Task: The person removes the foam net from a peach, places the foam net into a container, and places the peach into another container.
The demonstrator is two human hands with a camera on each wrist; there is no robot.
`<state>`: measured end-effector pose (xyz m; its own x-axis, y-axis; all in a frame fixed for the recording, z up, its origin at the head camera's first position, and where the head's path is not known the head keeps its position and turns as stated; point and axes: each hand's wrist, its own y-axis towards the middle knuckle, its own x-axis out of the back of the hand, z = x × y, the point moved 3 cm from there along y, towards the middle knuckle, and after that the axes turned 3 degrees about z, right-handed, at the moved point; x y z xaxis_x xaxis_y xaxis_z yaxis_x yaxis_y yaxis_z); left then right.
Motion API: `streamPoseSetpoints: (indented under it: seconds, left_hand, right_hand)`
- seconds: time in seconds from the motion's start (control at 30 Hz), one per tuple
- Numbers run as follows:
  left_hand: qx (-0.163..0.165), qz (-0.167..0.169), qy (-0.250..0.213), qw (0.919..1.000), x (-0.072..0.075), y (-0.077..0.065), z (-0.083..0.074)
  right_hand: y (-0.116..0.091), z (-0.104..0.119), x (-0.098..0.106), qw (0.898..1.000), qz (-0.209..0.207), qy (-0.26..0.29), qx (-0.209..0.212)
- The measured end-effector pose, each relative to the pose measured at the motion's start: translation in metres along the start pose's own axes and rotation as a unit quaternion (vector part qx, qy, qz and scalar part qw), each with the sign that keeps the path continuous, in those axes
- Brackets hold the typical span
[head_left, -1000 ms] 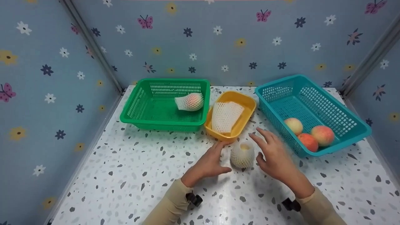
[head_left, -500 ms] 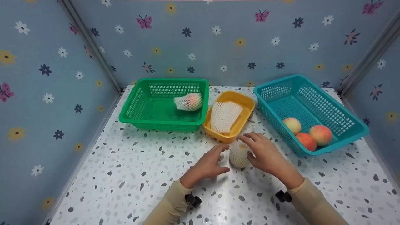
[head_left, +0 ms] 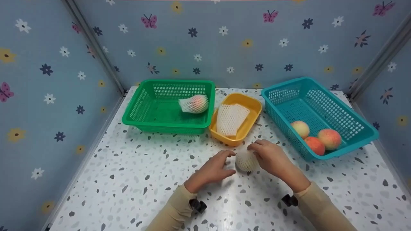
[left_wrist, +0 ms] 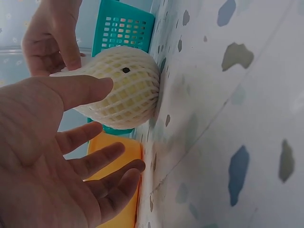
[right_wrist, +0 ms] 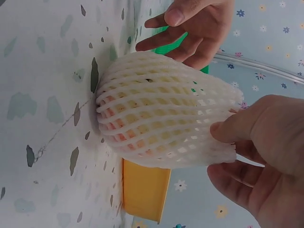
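Observation:
A peach in a white foam net [head_left: 246,162] stands on the speckled table, the net's loose end pointing up. My right hand [head_left: 271,158] pinches that upper end between thumb and fingers, as the right wrist view shows at the net's edge [right_wrist: 223,137]. On the other side, my left hand [head_left: 214,168] is held with fingers spread and relaxed beside the peach. In the left wrist view the left thumb [left_wrist: 90,90] overlaps the net, while the other fingers reach past below it.
Behind the hands, a yellow tray [head_left: 236,141] holds flat white foam nets [head_left: 231,119]. A green basket [head_left: 167,128] at left contains one netted peach [head_left: 196,104]. The blue basket [head_left: 346,150] at right has several bare peaches [head_left: 329,139]. Patterned walls [head_left: 205,41] enclose the table.
My right hand has moved left from beside the peach onto the top of its net and now pinches it. The left hand has stayed almost in place.

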<state>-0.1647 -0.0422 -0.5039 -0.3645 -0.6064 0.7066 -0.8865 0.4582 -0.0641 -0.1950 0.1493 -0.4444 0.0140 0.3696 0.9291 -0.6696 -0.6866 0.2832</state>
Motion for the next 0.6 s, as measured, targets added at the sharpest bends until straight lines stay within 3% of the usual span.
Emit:
streamPoseSetpoints:
  seconds: [0.6]
  left_hand:
    - [0.016, 0.011, 0.002, 0.9998, -0.002, 0.002, 0.005]
  right_hand:
    - [0.005, 0.002, 0.02, 0.998, -0.047, 0.029, 0.027]
